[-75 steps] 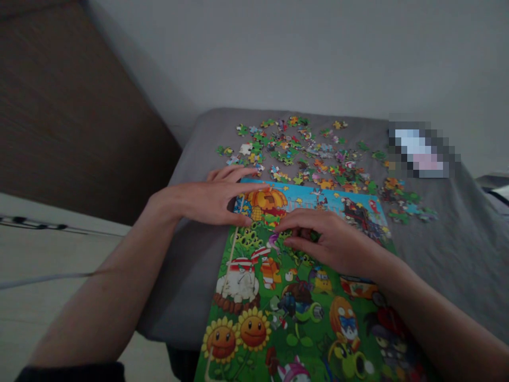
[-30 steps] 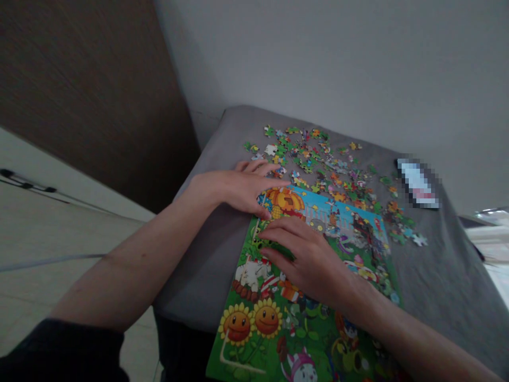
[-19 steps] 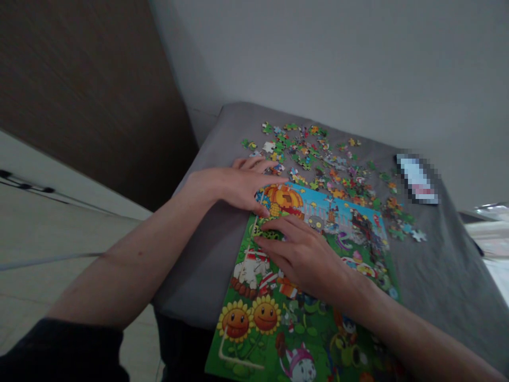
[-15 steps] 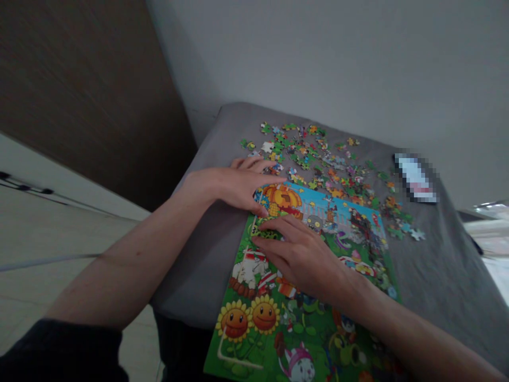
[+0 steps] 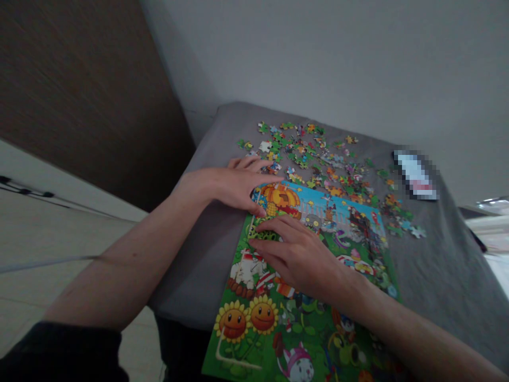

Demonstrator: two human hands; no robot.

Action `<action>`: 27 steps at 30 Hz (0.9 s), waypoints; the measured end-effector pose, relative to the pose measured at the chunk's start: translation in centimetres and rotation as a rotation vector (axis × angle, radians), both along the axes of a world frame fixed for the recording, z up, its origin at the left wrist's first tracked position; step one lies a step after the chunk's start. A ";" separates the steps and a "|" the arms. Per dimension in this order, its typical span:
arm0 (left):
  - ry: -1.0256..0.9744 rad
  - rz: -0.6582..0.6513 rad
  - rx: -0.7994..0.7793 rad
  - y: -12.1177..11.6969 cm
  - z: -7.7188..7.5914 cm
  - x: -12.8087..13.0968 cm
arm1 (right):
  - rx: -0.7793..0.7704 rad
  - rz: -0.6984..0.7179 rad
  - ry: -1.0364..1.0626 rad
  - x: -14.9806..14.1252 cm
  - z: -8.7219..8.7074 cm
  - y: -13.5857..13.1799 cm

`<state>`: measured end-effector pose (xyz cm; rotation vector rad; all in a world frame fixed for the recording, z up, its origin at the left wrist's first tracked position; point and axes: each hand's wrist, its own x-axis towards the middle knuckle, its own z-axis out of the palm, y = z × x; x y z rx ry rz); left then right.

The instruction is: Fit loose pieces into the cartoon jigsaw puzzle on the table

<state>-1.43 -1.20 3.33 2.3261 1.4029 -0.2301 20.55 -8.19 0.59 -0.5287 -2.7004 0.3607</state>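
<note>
A puzzle board [image 5: 246, 358] printed with cartoon plants and zombies lies on the grey cover in front of me. At its upper left corner rests my left hand [image 5: 238, 185], fingers spread toward the loose pieces and thumb on the board's edge. My right hand [image 5: 298, 252] lies palm down across the left part of the board. Its fingertips touch the green print just below the left thumb, with a gap between the fingers. Whether a puzzle piece lies under these fingertips is hidden. Several loose puzzle pieces [image 5: 296, 156] are scattered beyond the board.
A phone-like object [image 5: 415, 175], its screen blurred, lies at the right on the grey cover [image 5: 433, 281]. A pale wall [image 5: 318, 58] rises behind. At left stands a dark wooden panel [image 5: 79, 79]. A thin pale cable [image 5: 47, 262] crosses in front of my left forearm.
The view has shifted very slightly. Both hands keep the same place on the board, and the pieces lie as before.
</note>
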 end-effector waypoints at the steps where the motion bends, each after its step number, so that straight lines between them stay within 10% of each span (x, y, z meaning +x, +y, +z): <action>1: -0.001 0.000 0.001 0.0 0.0 0.0 | -0.006 0.001 0.002 0.0 0.0 0.0; 27: -0.027 -0.002 0.015 0.0 -0.3 -0.2 | -0.022 -0.083 -0.025 0.0 -0.4 0.0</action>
